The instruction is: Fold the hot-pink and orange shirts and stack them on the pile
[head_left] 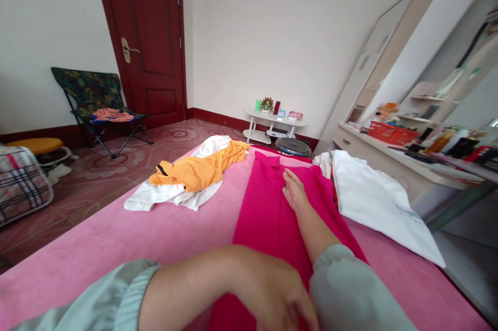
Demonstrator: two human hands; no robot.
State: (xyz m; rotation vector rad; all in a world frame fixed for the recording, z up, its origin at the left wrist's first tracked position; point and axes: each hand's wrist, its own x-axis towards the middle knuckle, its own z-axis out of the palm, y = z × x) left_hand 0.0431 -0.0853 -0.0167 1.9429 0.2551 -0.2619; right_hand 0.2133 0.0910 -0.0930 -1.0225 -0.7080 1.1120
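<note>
single view, head-worn cam, facing forward and down over the bed [175, 232] from its near side; clock read on the frame. left hand [268, 287] sits nearest the lens at 6 o'clock, running into the lower edge; right hand [294, 193] a bit farther out, between 4 and 5. bed stretches away from the lens toward 12. far wall [272, 25] at 12, well back; door [150, 35] between 10 and 11, dresser [368, 154] at 3. wide-angle look, uprights lean toward the sides.
</note>
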